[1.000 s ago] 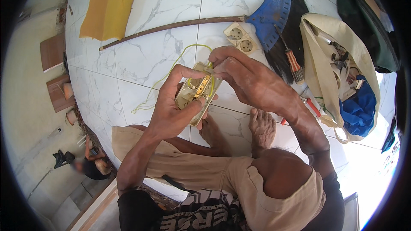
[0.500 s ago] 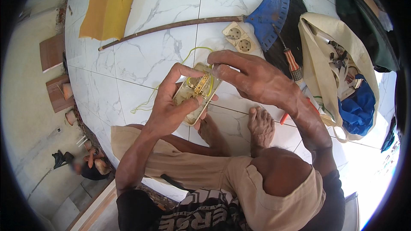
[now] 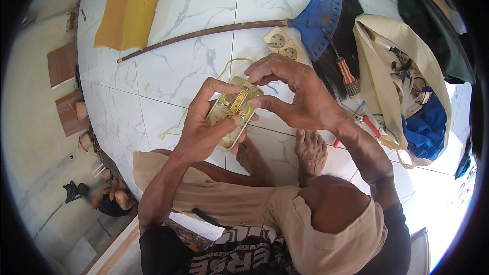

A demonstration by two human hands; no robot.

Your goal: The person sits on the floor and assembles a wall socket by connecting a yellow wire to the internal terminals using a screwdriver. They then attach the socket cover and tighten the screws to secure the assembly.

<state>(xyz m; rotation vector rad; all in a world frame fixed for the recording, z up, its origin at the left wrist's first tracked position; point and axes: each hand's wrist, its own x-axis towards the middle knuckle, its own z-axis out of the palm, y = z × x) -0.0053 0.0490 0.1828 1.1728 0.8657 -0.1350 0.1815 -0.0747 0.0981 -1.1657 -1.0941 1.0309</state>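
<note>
My left hand (image 3: 197, 125) grips a cream oblong socket housing (image 3: 227, 139), tilted with its inside facing up. Brass contact strips (image 3: 239, 103) run along its middle, under the thumb and forefinger. A yellow-green wire (image 3: 234, 60) loops out past the housing's far end and hangs down on its left; another stretch curves inside. At the housing's right edge is my right hand (image 3: 308, 94), its thumb and forefinger spread apart, the thumb tip close to the inner wire. Whether those fingertips touch the wire is unclear. Beyond lies a cream two-outlet socket cover (image 3: 277, 40), partly behind the right hand.
A blue broom (image 3: 318, 18) with a long handle lies across the tiles, a screwdriver (image 3: 348, 77) on its bristles. Red-handled pliers (image 3: 371, 126) lie by a cream bag (image 3: 374, 35) of tools. Yellow sheet (image 3: 127, 16) lies far left. Another person (image 3: 113, 199) sits at left.
My right hand's thumb and forefinger have spread apart, with the thumb lower beside the housing. My left hand keeps its hold nearly unmoved.
</note>
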